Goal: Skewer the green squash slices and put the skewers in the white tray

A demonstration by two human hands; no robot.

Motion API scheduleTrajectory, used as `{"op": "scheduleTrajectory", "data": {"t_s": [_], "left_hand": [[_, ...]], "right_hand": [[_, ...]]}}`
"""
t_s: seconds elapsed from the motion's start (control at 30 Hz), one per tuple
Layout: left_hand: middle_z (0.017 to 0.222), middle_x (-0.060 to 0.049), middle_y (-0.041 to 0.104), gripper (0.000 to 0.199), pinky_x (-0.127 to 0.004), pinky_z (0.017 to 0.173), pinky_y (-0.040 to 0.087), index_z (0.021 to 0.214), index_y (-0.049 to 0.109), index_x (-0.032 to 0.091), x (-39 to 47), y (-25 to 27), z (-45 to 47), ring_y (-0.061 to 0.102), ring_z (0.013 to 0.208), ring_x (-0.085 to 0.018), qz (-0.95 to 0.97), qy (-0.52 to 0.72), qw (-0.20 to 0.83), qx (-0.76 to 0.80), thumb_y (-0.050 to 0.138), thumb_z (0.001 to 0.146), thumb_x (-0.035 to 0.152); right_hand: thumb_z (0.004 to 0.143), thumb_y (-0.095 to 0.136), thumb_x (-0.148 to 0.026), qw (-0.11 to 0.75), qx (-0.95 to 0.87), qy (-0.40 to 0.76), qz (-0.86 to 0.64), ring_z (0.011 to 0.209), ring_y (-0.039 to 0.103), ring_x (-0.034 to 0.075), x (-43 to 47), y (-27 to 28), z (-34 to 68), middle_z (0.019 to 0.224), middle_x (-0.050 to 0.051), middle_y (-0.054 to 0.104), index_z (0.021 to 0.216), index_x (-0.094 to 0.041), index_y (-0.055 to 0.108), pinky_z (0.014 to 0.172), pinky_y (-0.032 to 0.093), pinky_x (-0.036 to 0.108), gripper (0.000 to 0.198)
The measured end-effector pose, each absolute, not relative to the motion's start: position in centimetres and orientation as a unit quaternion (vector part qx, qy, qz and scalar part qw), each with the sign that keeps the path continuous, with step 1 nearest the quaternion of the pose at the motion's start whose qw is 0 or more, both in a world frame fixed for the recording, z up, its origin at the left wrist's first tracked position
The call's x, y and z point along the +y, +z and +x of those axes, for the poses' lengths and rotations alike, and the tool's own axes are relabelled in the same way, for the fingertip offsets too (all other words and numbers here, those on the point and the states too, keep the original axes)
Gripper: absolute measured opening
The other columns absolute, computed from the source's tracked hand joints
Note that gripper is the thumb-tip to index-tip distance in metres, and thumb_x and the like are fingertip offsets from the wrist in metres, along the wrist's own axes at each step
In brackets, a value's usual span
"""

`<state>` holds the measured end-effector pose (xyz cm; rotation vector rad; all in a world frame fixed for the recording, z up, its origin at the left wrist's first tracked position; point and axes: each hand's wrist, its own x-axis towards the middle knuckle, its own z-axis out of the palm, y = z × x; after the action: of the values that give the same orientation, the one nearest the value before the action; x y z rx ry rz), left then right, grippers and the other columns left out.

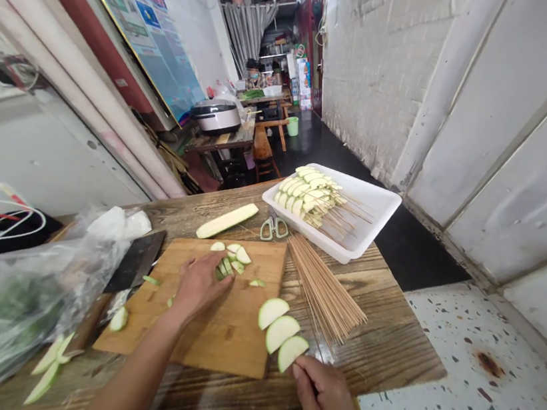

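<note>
My right hand [326, 397] is closed in a pinch at the near end of a skewer of three pale green zucchini slices [281, 335]. The slices overhang the right edge of the wooden cutting board [231, 334], and the stick itself is mostly hidden. My left hand [203, 283] lies over the board with its fingers apart. Its fingertips are at a small group of cut zucchini slices [226, 266], partly covering them. More half-round slices [242, 255] rest just beyond. A bundle of bare bamboo skewers [330, 293] fans out to the right of the board.
A white tray [378, 212] holding finished zucchini skewers [312, 193] stands at the back right. Green-handled scissors [274, 228] and a halved zucchini [227, 220] lie behind the board. A cleaver [135, 261] and plastic bags [0, 324] are at left. Someone sits far back.
</note>
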<state>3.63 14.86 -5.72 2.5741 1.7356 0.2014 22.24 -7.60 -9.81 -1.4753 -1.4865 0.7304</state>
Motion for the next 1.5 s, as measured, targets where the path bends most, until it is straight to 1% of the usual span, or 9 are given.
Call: {"op": "scheduleTrajectory", "data": {"t_s": [0.13, 0.4, 0.53, 0.63, 0.8, 0.9, 1.13, 1.27, 1.5], "left_hand": [[0.122, -0.008, 0.061, 0.042, -0.044, 0.103, 0.027, 0.114, 0.058, 0.021, 14.8, -5.6, 3.6, 0.052, 0.115, -0.024, 0.823, 0.098, 0.032, 0.558, 0.053, 0.075, 0.036], [0.117, -0.009, 0.064, 0.046, -0.037, 0.095, 0.039, 0.117, 0.059, 0.017, 15.1, -6.0, 2.8, 0.058, 0.108, -0.023, 0.853, 0.118, 0.075, 0.504, 0.045, 0.081, 0.042], [0.119, -0.009, 0.063, 0.053, -0.037, 0.094, 0.041, 0.123, 0.054, 0.017, 15.0, -6.0, 3.0, 0.058, 0.108, -0.024, 0.851, 0.123, 0.06, 0.508, 0.051, 0.077, 0.042], [0.116, -0.009, 0.065, 0.051, -0.035, 0.092, 0.043, 0.119, 0.057, 0.018, 14.9, -6.0, 3.3, 0.06, 0.104, -0.024, 0.851, 0.129, 0.042, 0.507, 0.054, 0.073, 0.039], [0.123, -0.011, 0.06, 0.05, -0.034, 0.096, 0.04, 0.121, 0.056, 0.015, 15.1, -6.4, 3.0, 0.056, 0.111, -0.023, 0.864, 0.134, 0.024, 0.486, 0.049, 0.076, 0.038], [0.123, -0.01, 0.06, 0.05, -0.036, 0.097, 0.039, 0.124, 0.053, 0.016, 15.2, -6.6, 2.9, 0.056, 0.111, -0.024, 0.863, 0.106, 0.021, 0.494, 0.047, 0.078, 0.037], [0.129, -0.014, 0.055, 0.056, -0.036, 0.099, 0.037, 0.129, 0.045, 0.012, 15.4, -5.7, 2.9, 0.052, 0.115, -0.025, 0.866, 0.01, 0.036, 0.498, 0.046, 0.08, 0.037], [0.13, -0.017, 0.052, 0.051, -0.036, 0.101, 0.035, 0.125, 0.048, 0.009, 15.7, -5.3, 3.0, 0.049, 0.118, -0.026, 0.875, -0.026, 0.046, 0.482, 0.045, 0.08, 0.031], [0.118, -0.015, 0.056, 0.05, -0.036, 0.095, 0.04, 0.121, 0.055, 0.012, 15.7, -4.6, 3.5, 0.056, 0.105, -0.026, 0.891, -0.017, 0.027, 0.452, 0.046, 0.077, 0.034]], "right_hand": [[0.092, 0.035, -0.021, 0.441, -0.597, 0.295, -0.602, 0.057, 0.056, 0.014, -7.7, -9.8, 22.2, 0.063, 0.002, 0.059, 0.074, -0.017, 0.056, 0.055, 0.036, 0.022, 0.027], [0.092, 0.035, -0.023, 0.426, -0.595, 0.308, -0.608, 0.055, 0.051, 0.013, -7.7, -9.5, 22.4, 0.06, 0.0, 0.055, 0.073, -0.018, 0.055, 0.054, 0.033, 0.022, 0.028], [0.092, 0.034, -0.024, 0.424, -0.592, 0.311, -0.61, 0.055, 0.051, 0.013, -7.7, -9.4, 22.3, 0.06, 0.0, 0.055, 0.074, -0.018, 0.055, 0.054, 0.033, 0.022, 0.028], [0.092, 0.034, -0.024, 0.425, -0.591, 0.312, -0.611, 0.056, 0.051, 0.014, -7.7, -9.4, 22.2, 0.061, 0.001, 0.055, 0.075, -0.018, 0.056, 0.054, 0.033, 0.022, 0.028], [0.092, 0.034, -0.023, 0.43, -0.594, 0.307, -0.607, 0.055, 0.05, 0.013, -7.7, -9.5, 22.2, 0.06, 0.0, 0.054, 0.071, -0.018, 0.054, 0.053, 0.033, 0.022, 0.029], [0.092, 0.035, -0.022, 0.433, -0.593, 0.305, -0.607, 0.056, 0.051, 0.013, -7.7, -9.6, 22.3, 0.062, 0.0, 0.056, 0.075, -0.018, 0.055, 0.055, 0.034, 0.022, 0.026], [0.092, 0.036, -0.021, 0.428, -0.593, 0.308, -0.608, 0.058, 0.053, 0.013, -7.8, -9.3, 22.3, 0.063, 0.001, 0.058, 0.078, -0.018, 0.058, 0.056, 0.035, 0.022, 0.026], [0.092, 0.036, -0.022, 0.423, -0.594, 0.305, -0.613, 0.057, 0.052, 0.013, -7.8, -9.3, 22.3, 0.064, 0.001, 0.059, 0.077, -0.018, 0.058, 0.055, 0.034, 0.022, 0.026], [0.092, 0.037, -0.021, 0.429, -0.597, 0.303, -0.606, 0.058, 0.053, 0.013, -7.8, -9.5, 22.3, 0.063, 0.0, 0.057, 0.075, -0.018, 0.056, 0.056, 0.034, 0.022, 0.026]]}}
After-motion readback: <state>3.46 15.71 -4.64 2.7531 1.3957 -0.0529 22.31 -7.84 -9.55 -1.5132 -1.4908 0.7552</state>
